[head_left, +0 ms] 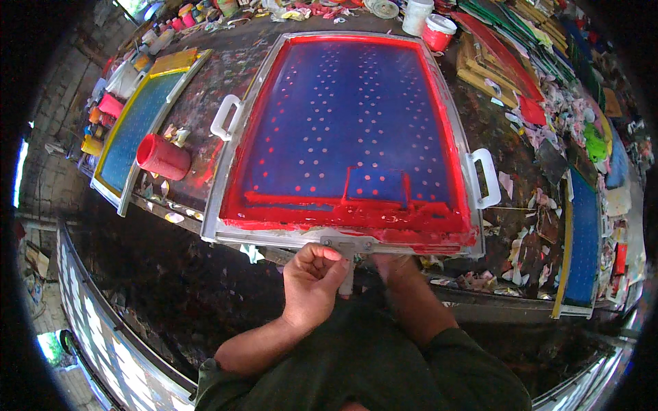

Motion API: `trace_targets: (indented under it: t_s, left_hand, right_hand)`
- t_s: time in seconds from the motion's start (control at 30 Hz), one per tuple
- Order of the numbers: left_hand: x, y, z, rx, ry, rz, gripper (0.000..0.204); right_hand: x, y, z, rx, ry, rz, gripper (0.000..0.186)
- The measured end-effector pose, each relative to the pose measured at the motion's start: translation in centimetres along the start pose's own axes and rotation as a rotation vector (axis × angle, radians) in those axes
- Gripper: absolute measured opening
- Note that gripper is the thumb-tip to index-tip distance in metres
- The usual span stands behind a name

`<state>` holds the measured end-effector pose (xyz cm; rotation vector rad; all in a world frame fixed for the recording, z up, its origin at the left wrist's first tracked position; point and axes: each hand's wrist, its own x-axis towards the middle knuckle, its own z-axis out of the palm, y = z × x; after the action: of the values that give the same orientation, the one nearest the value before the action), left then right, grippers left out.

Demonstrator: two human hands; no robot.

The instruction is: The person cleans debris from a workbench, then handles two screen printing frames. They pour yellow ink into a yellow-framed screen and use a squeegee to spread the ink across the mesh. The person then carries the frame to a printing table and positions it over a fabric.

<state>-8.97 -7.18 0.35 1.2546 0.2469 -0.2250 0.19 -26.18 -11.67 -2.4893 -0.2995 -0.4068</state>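
Observation:
A large silk-screen frame (218,188) lies before me, its metal rim around a blue mesh (356,113) with rows of pale dots. Wet red ink (308,218) borders the mesh, thickest along the near side. At the middle of the near rim is a bolted T-shaped metal bracket (347,266). My left hand (307,281) is closed beside the bracket's stem, thumb and forefinger together, with red ink on the forefinger. What it holds, if anything, is hidden. My right hand (394,264) reaches beneath the near rim, right of the bracket; its fingers are hidden.
White handles (225,118) (488,179) stick out from both sides of the frame. A red-stained container (163,157) lies at left, near a smaller yellow-edged screen (140,113). Another blue screen (582,236) stands at far right. Buckets (437,33) and crumpled scraps (572,103) crowd the back and right.

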Motion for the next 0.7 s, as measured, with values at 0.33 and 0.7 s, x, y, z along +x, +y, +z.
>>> trace_targets:
  t_s: [0.33,0.7]
  left_hand:
    - [-0.2,0.4,-1.1,-0.073,0.101,0.085,0.018]
    - [2.2,0.7,-5.6,0.119,0.283,0.138,0.016]
  right_hand:
    - [-5.8,16.6,-8.0,0.458,0.362,0.464,0.050]
    - [-5.7,18.7,-33.7,-0.189,0.435,0.400,0.019]
